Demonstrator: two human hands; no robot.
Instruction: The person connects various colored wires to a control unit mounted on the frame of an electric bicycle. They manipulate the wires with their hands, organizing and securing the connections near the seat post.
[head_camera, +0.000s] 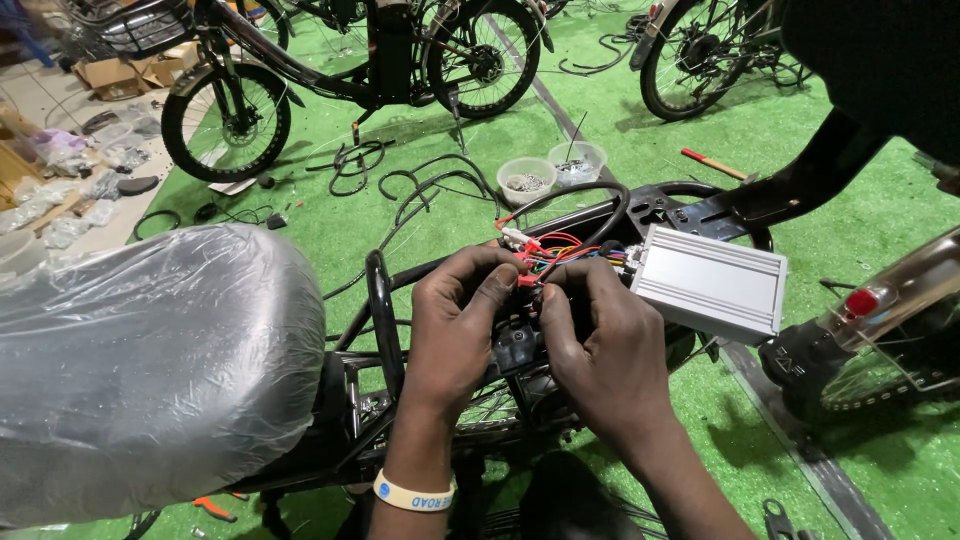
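The hands (530, 330) cover whichever wire connectors they pinch. At right, the rear wheel (880, 375) runs off-frame; the small tubs' (550, 172) contents are too tiny to identify.

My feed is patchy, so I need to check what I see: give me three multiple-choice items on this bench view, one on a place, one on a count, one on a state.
1. Where does the silver metal box lie relative to the hands?
A. To their right, wires leading to them
B. Under the plastic-wrapped seat
C. On the green mat by the tubs

2. How many small clear tubs stand on the green mat beyond the frame?
A. One
B. Two
C. Four

3. What are the left hand and right hand doing?
A. Resting flat on the seat
B. Both pinching the red and orange wires
C. Holding a hammer

Answers: 1 A, the box sits right of the hands with its wire bundle running to the fingers. 2 B, two tubs stand side by side. 3 B, fingertips of both hands close on the wires.
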